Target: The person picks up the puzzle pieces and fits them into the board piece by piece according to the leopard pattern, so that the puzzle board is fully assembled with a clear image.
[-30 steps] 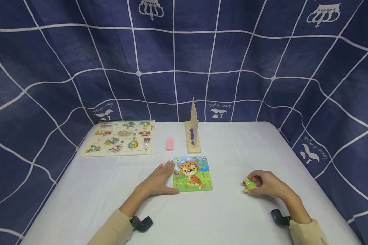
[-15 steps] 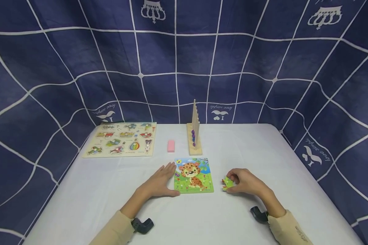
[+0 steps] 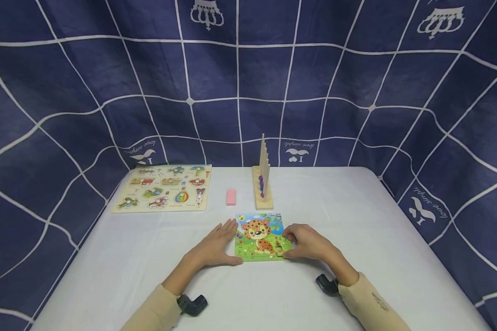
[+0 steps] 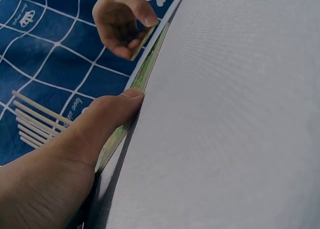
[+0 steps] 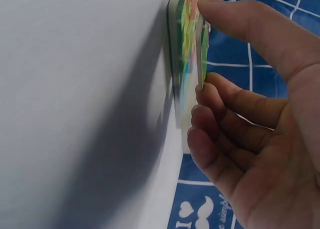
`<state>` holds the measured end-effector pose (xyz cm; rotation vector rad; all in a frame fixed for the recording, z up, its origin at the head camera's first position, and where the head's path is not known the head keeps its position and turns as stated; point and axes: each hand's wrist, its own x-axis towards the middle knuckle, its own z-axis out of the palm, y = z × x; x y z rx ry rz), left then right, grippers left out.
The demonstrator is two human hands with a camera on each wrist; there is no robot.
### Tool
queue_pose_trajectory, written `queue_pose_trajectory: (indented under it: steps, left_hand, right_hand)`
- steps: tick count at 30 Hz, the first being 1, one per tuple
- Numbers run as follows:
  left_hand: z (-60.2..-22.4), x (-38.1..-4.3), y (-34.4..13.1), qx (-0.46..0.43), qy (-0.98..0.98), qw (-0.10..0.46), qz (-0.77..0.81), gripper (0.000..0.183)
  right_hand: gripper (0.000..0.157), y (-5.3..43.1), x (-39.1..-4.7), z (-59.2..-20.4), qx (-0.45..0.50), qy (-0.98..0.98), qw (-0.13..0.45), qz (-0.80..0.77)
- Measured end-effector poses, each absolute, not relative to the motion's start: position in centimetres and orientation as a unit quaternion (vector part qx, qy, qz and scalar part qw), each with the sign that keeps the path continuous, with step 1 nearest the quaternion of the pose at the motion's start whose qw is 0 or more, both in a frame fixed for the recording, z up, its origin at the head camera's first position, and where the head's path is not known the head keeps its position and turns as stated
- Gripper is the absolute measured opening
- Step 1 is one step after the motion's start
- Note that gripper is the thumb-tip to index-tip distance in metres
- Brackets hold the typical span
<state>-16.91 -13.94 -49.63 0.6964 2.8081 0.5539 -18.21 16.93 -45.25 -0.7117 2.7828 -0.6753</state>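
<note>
A square jigsaw puzzle [image 3: 257, 230] showing a spotted leopard cub on green grass lies flat on the table. My left hand [image 3: 212, 246] rests against its left side, fingers straight and thumb at the near left corner. Between the thumb and fingers of my right hand [image 3: 310, 242] is a thin green jigsaw piece [image 5: 204, 51], held over the puzzle's lower right part. The right wrist view has this piece just above the puzzle surface, slightly apart from it. My right fingers partly hide the piece in the head view.
Behind the puzzle are a pink block [image 3: 231, 197] and a wooden peg stand [image 3: 264, 202] with upright rods and purple and blue beads. A wooden vehicle peg puzzle [image 3: 134, 193] lies at the back left. Dark blue checked cloth [image 3: 306, 78] hangs around the white table [image 3: 381, 230].
My right hand has carried the green jigsaw piece leftward from the right side of the table to above the puzzle's right edge. My left hand has stayed beside the puzzle.
</note>
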Motion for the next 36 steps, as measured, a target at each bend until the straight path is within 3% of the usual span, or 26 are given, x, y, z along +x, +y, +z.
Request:
queue_pose_trajectory:
  steps: [15,36]
  left_hand:
    - [-49.7,-17.0,-13.9,0.24,0.949,0.092,0.182,0.117]
    - [-49.5,-16.8,-13.9,0.233,0.948,0.096,0.193,0.117]
  right_hand:
    - [0.053,15.0,-18.7,-45.6,-0.228,0.941,0.105,-0.227]
    - [0.049,14.4,-19.1,-46.2,-0.218,0.939,0.131,-0.231]
